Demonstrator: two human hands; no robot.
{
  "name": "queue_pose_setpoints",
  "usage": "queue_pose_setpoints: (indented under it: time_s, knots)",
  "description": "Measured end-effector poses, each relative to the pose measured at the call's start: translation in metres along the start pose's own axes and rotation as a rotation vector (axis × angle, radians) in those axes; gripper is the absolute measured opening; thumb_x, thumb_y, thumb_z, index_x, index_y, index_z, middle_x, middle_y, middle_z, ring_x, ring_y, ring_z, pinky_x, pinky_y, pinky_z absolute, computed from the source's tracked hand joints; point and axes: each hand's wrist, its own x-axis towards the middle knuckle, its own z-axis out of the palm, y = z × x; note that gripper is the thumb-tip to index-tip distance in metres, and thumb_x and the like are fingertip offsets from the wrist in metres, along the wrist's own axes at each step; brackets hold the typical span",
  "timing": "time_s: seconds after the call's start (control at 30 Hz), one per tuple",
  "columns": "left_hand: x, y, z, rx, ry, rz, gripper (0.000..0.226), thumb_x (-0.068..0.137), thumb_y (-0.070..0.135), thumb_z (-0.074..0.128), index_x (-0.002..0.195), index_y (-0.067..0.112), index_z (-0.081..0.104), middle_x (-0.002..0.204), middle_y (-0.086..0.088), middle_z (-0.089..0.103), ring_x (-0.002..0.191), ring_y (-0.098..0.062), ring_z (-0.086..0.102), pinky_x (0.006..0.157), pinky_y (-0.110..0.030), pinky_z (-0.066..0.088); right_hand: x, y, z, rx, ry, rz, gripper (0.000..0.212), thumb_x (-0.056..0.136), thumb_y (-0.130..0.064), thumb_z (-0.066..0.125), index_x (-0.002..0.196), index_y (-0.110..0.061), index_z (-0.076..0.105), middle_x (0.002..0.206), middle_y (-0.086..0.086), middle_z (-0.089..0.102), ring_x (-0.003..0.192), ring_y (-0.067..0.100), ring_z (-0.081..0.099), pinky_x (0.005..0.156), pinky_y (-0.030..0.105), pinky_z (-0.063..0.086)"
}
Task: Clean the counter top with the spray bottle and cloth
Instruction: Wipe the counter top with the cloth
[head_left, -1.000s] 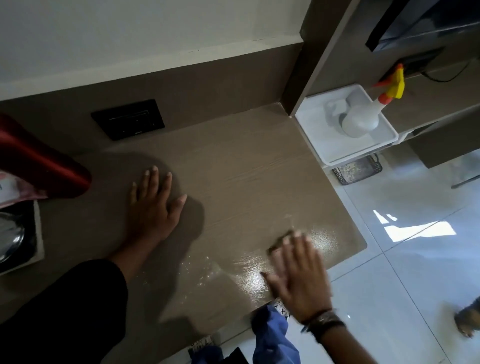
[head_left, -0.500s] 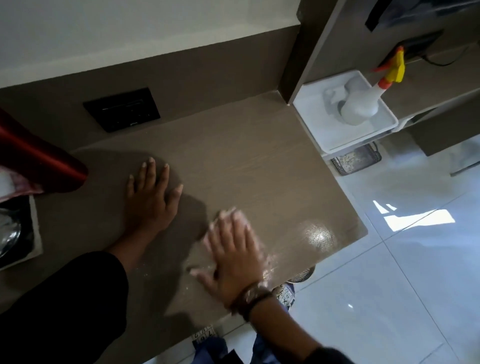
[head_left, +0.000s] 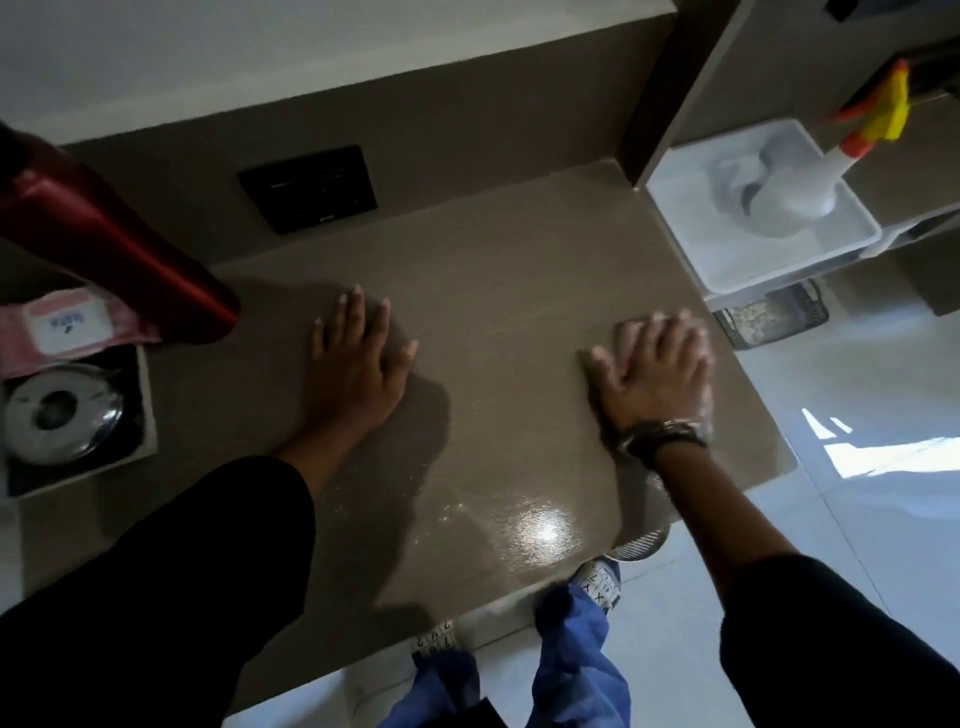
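Left hand (head_left: 358, 364) flat on counter (head_left: 498, 249), fingers spread, holding nothing. Right hand (head_left: 652, 371) flat, fingers splayed; cloth beneath hidden, can't tell. Spray bottle (head_left: 810, 182) in white tray (head_left: 737, 260), right. Pink packet (head_left: 67, 325) label unreadable.

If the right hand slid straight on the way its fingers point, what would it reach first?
The right hand lies flat on the counter top, fingers pointing toward the back. Bare counter lies ahead; first would likely be the brown upright panel, though depth is unclear.

Both hands (head_left: 358, 364) flat, counter top (head_left: 498, 270) wet
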Motion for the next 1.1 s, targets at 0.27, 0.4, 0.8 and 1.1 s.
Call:
queue_pose_setpoints:
  time_s: [0.27,0.4,0.8,1.1]
  knots:
    - [-0.004,-0.002,-0.018,-0.107,-0.134,-0.038,0.061,0.098,0.051,0.037,0.152,0.022,0.029,0.164,-0.011,0.013,0.153,-0.024,0.01,0.123,-0.046,0.005,-0.172,-0.052,0.058,-0.128,-0.132,-0.815,0.081,0.088,-0.073,0.03,0.149,-0.02,0.031,0.162,0.011,0.017,0.15,0.035,0.005,0.115,0.056,0.023]
    - [-0.046,-0.029,-0.055,-0.338,-0.083,-0.115,0.061,0.097,0.051,0.03,0.149,0.02,0.035,0.165,-0.007,0.013,0.153,-0.022,0.007,0.124,-0.044,0.003,-0.154,0.015,0.037,-0.211,-0.132,-0.729,0.065,0.096,-0.06,0.024,0.13,-0.016,0.057,0.144,0.021,0.049,0.141,0.044,0.029,0.11,0.058,0.029]
    - [-0.283,-0.175,-0.05,-0.088,-0.034,-0.43,0.075,0.097,0.058,0.012,0.147,0.01,0.038,0.158,-0.014,0.032,0.147,-0.029,0.03,0.119,-0.046,0.023,-0.069,-0.175,0.008,-0.165,0.014,-0.495,0.068,0.095,-0.061,0.003,0.143,-0.022,0.031,0.158,0.013,0.022,0.148,0.037,0.007,0.12,0.054,0.005]
    - [-0.284,-0.179,-0.048,-0.051,-0.054,-0.399,0.071,0.097,0.055,0.014,0.147,0.01,0.038,0.159,-0.013,0.031,0.147,-0.028,0.029,0.117,-0.045,0.02,-0.227,-0.236,0.075,-0.234,-0.114,-1.33,0.079,0.09,-0.071,0.023,0.15,-0.019,0.027,0.161,0.013,0.018,0.149,0.039,0.006,0.117,0.057,0.016]
